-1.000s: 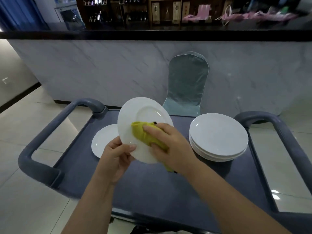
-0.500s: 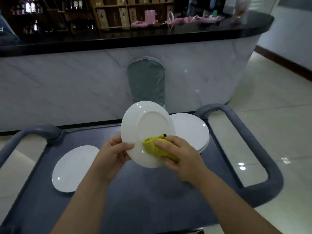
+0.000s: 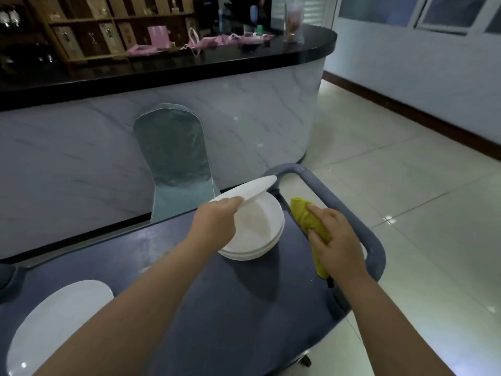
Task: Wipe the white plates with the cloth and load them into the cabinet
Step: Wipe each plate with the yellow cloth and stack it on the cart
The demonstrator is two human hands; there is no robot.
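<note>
My left hand [image 3: 217,222] grips a white plate [image 3: 256,191] by its near rim, holding it tilted and nearly edge-on just above a stack of white plates [image 3: 257,234] on the dark cart top [image 3: 211,308]. My right hand [image 3: 337,245] is closed on a yellow cloth [image 3: 305,215], held to the right of the stack over the cart's right handle and apart from the plate. A single white plate [image 3: 57,318] lies flat at the cart's near left. No cabinet is in view.
The cart's grey looped handle [image 3: 349,213] curves round on the right. Behind the cart stands a chair with a grey cover [image 3: 173,156] against a marble-fronted bar counter [image 3: 244,109]. Pale tiled floor [image 3: 420,199] spreads to the right.
The cloth has come off the plate and moved right with my right hand. My left hand has tipped the plate toward flat over the stack. The view has swung right.
</note>
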